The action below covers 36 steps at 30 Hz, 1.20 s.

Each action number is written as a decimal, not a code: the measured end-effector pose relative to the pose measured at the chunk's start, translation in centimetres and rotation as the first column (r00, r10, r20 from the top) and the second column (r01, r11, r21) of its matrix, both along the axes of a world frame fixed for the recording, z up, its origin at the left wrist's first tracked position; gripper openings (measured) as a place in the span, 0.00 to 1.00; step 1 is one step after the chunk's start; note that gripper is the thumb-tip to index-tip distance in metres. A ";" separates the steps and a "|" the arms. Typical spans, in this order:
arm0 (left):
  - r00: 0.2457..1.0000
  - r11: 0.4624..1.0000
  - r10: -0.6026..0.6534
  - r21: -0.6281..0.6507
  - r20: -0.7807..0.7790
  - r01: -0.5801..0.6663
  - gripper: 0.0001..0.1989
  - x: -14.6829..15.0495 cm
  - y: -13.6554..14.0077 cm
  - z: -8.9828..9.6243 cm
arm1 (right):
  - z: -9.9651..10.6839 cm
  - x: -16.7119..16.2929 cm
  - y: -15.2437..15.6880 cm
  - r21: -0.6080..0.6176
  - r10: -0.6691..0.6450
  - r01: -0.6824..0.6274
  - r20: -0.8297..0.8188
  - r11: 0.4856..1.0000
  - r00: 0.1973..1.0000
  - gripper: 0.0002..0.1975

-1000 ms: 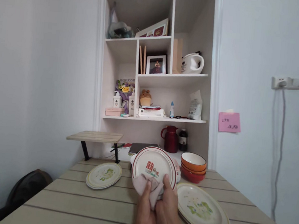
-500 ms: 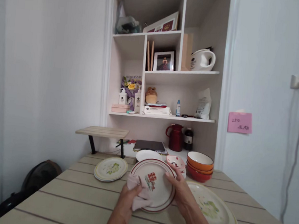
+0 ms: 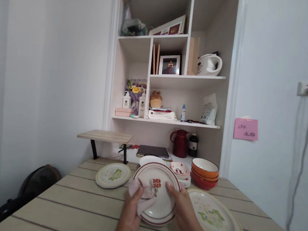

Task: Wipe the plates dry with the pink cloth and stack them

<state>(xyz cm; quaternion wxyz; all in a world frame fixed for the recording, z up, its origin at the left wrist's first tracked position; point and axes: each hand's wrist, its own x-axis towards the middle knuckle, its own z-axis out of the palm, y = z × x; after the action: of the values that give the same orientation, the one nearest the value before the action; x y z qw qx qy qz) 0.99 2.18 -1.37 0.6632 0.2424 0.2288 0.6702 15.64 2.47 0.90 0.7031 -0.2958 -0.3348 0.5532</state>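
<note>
Tilted up above the table, a white plate (image 3: 159, 206) with reddish-brown rings and a red character shows its face to me. My right hand (image 3: 181, 198) grips its right rim, thumb on the face and fingers behind. A pale pink cloth (image 3: 146, 203) is bunched in my left hand (image 3: 134, 203), which pinches it against the plate's left side. Close to my right forearm lie large oval plates (image 3: 225, 226) with a green floral print, stacked. Behind the held plate is a white dish (image 3: 152, 160), partly hidden.
Round floral plates (image 3: 113, 175) sit at left, before a small raised stand (image 3: 105, 136). Small pink dishes (image 3: 180, 168) and stacked orange and red bowls (image 3: 205, 168) stand at back right. A red jug (image 3: 180, 143) and laptop-like dark slab (image 3: 153, 151) are behind, below shelves.
The plate has turned slightly, so its red character sits more upright. My right hand has slid a little lower along the rim; the cloth stays at the left side.
</note>
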 end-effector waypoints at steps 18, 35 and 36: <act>0.991 0.992 0.115 -0.050 0.065 -0.112 0.18 0.6 0.5 -0.2 | -0.6 -0.5 0.5 0.017 0.128 -0.131 0.122 0.991 0.984 0.27; 1.000 0.999 -0.005 -0.044 -0.015 0.004 0.19 0.3 -0.7 0.4 | 0.9 0.8 -0.8 0.024 0.045 -0.047 0.056 0.999 0.997 0.27; 0.999 0.998 -0.016 -0.056 0.031 0.018 0.19 0.7 -0.7 0.4 | 0.5 0.3 -0.5 0.009 0.006 -0.006 -0.002 1.000 1.000 0.28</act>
<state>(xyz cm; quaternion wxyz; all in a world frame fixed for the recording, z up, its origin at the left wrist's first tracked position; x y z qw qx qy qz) 1.69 1.50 -0.99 0.6788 0.2152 0.2354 0.6614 15.89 2.00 1.36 0.7032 -0.2911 -0.3373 0.5541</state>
